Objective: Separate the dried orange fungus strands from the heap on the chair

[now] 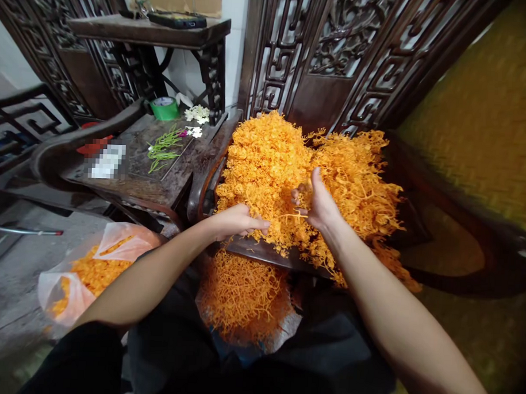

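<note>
A big heap of orange artificial flower sprigs covers the seat of a dark carved wooden chair. My left hand rests on the heap's near left edge, fingers pinched around thin orange stems. My right hand is just to its right, thumb up, fingers curled into the same strand that runs between both hands. A second pile of orange sprigs lies on a sheet on my lap below the chair edge.
A clear plastic bag with more orange sprigs lies on the floor at left. A dark side table carries green stems, white flowers and a green tape roll. Carved wooden panels stand behind.
</note>
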Available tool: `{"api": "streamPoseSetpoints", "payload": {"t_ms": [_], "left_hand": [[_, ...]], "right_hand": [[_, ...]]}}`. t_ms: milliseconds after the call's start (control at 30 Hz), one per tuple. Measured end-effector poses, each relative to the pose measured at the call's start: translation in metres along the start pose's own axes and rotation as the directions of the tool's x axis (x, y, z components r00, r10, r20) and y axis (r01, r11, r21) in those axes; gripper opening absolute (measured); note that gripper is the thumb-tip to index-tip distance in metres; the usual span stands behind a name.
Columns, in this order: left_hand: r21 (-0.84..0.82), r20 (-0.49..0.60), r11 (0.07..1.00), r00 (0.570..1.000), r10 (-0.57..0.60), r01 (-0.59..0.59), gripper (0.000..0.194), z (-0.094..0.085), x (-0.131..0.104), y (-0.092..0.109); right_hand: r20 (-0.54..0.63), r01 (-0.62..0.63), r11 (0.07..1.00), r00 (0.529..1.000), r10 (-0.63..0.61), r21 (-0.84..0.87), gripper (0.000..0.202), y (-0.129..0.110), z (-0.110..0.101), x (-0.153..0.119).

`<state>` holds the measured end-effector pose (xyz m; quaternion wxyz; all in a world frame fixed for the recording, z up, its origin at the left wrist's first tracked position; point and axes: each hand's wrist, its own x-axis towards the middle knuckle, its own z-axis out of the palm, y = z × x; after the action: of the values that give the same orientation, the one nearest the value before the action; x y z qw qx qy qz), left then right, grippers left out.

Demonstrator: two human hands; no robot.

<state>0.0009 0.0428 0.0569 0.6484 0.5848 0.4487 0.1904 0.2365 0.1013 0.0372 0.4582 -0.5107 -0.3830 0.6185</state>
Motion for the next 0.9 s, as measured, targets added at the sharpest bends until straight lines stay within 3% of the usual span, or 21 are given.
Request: {"api": "streamPoseSetpoints", "payload": {"t_ms": [100,267,333,433,500,567,633,767,833,900], "left_hand": [[-0.008,0.054,0.999,0.998,0.041,-0.04,0.033,-0.004,0.0,0.005],[-0.015,0.082,0.998,0.994,0.069,-0.068,0.032,-0.009,0.002,0.001],[0.009,0.074,0.998,0.996,0.059,-0.06,0.032,-0.009,0.004,-0.002],[0.073,0.029,0.995,0.998,0.059,-0.061,0.026,-0.003,0.01,-0.007],[0.139,-0.017,0.989,0.998,0.053,-0.05,0.023,0.003,0.013,-0.01],[0.16,-0.022,0.985,0.998,0.065,-0.06,0.025,0.011,0.014,-0.011],[0.119,0.019,0.99,0.997,0.079,-0.081,0.027,0.018,0.01,-0.007],[-0.011,0.106,0.998,0.992,0.064,-0.063,0.034,0.026,-0.004,0.006],[-0.095,0.129,0.994,0.989,0.07,-0.058,0.036,0.027,-0.007,0.008],[-0.13,0.153,0.99,0.986,0.067,-0.047,0.038,0.028,-0.008,0.006]], "right_hand": [[-0.042,0.068,0.996,0.997,-0.071,-0.058,0.067,-0.007,0.006,-0.002],[-0.05,0.218,0.953,0.971,-0.233,-0.209,0.03,-0.027,0.008,-0.028],[0.045,0.293,0.873,0.953,-0.299,-0.389,0.031,-0.029,0.012,-0.044],[0.314,0.435,0.659,0.9,-0.301,-0.614,0.027,-0.021,0.026,-0.063],[0.449,0.528,0.532,0.847,-0.283,-0.661,0.024,-0.011,0.037,-0.07],[0.496,0.583,0.444,0.812,-0.306,-0.681,0.02,-0.004,0.04,-0.07],[0.435,0.581,0.43,0.809,-0.395,-0.691,0.019,-0.003,0.033,-0.067],[0.171,0.47,0.533,0.84,-0.515,-0.703,0.015,-0.013,0.005,-0.057],[0.173,0.462,0.465,0.824,-0.539,-0.755,0.014,-0.016,-0.007,-0.049],[0.144,0.406,0.338,0.793,-0.592,-0.849,0.015,-0.015,-0.018,-0.036]]}}
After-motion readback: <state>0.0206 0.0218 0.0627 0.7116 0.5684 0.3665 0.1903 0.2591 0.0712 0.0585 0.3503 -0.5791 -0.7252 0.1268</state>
